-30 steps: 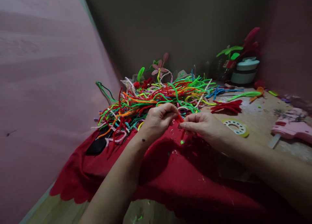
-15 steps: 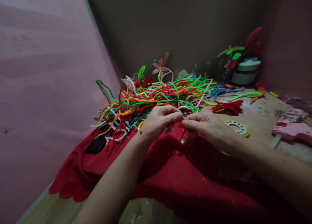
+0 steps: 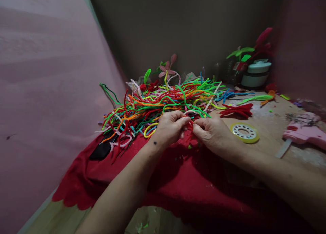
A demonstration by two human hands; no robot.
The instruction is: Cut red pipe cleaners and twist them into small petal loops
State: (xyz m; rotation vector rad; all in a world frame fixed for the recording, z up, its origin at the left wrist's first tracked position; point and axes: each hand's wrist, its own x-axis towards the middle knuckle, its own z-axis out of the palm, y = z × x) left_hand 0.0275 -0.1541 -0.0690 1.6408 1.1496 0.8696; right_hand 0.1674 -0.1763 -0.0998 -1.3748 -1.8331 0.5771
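Observation:
Between my two hands is a red pipe cleaner (image 3: 189, 126), mostly covered by my fingers. My left hand (image 3: 173, 124) is closed, pinching it between thumb and forefinger. From the other side, my right hand (image 3: 212, 134) pinches the same red piece, fingertips almost touching the left ones. Just behind the hands lies a large tangled heap of pipe cleaners (image 3: 158, 100) in red, green, orange, yellow and other colours. Under them a red scalloped cloth (image 3: 163, 179) covers the table's front.
A roll of tape (image 3: 244, 132) lies right of my hands, near a pink glue gun (image 3: 304, 132). Red bent pipe cleaners (image 3: 238, 111) lie behind it. A lidded pot (image 3: 256, 74) stands at the back right. A black phone-like object (image 3: 102, 151) sits at the left.
My right hand has shifted slightly right and turned, so its fingertips are a little farther from the left ones. More of the red piece shows between them.

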